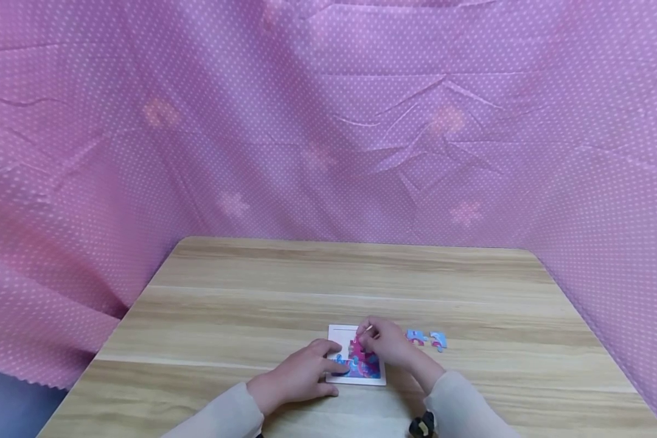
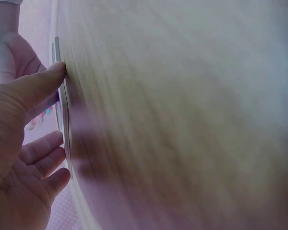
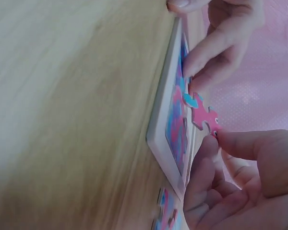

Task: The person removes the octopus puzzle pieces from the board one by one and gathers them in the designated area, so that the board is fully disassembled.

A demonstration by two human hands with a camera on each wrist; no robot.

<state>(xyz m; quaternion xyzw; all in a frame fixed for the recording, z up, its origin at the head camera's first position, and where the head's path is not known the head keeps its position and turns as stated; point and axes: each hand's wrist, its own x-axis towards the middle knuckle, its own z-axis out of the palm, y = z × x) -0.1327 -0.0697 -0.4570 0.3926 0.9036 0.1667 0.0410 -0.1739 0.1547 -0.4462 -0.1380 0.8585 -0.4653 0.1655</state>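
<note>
A white-framed puzzle board [image 1: 356, 381] lies on the table, its lower part filled with blue, pink and purple pieces. My left hand [image 1: 301, 371] is at its left side. Its fingers rest on the board and the pieces, and its thumb lies by the near corner. Above the board, my right hand [image 1: 385, 342] pinches a pink puzzle piece [image 3: 201, 115] with an eye printed on it, between thumb and index finger. That piece is tilted up from the board in the right wrist view. In the left wrist view, the left thumb [image 2: 43, 84] touches the board's edge.
Two loose blue and pink puzzle pieces, one [image 1: 415, 337] nearer the board and one [image 1: 438, 339] farther right, lie on the wooden table [image 1: 241, 304]. A pink dotted cloth [image 1: 328, 121] hangs behind and at both sides. A dark band [image 1: 421, 424] is at the right wrist.
</note>
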